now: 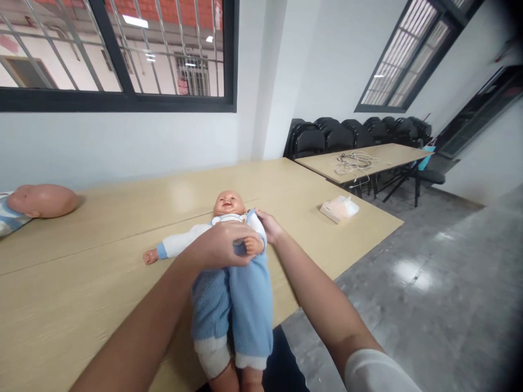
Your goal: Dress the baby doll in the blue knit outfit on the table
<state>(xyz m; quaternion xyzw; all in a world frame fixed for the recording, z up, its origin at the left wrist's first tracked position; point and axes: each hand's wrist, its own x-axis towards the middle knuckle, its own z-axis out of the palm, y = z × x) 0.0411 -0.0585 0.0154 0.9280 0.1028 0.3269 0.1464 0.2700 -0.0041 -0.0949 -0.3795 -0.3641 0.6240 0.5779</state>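
A baby doll (251,294) in a white top and blue trousers lies face up near the table's front edge, its legs reaching past the edge towards me. My left hand (223,245) crosses its chest, thumb and fingers curled around the doll's arm close to its small hand (253,245). At the shoulder on that same side, my right hand (269,227) pinches the white and blue sleeve (256,223); part of its fingers is hidden behind the cloth. The doll's other arm (175,247) stretches out to the left, its sleeve reaching the wrist.
Another doll (44,200) lies at the table's far left. A tissue box (339,209) stands near the right edge of the table (102,288). Beyond it, a second table (392,155) carries tangled cables (355,162). Folded black chairs (308,139) lean along the wall.
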